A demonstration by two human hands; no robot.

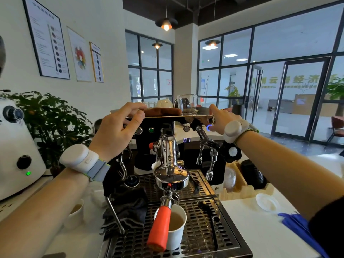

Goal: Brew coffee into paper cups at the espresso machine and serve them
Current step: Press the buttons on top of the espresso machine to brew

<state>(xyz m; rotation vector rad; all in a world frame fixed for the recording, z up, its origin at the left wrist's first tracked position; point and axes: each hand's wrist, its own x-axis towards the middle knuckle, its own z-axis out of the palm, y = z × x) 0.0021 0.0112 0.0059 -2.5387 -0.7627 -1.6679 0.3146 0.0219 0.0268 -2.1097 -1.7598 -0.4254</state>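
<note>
A white grinder [16, 146] stood at far left, with a paper cup [75, 216] below it. The left hand [119, 127] gripped the espresso machine's [176, 146] top edge, fingers curled over it. A second cup [176, 226] of coffee sat on the drip tray [201, 229] under the orange-handled portafilter [160, 226]. The right hand [220, 118] touched the machine's right top corner by a lit blue button [209, 127]; its grip could not be told.
</note>
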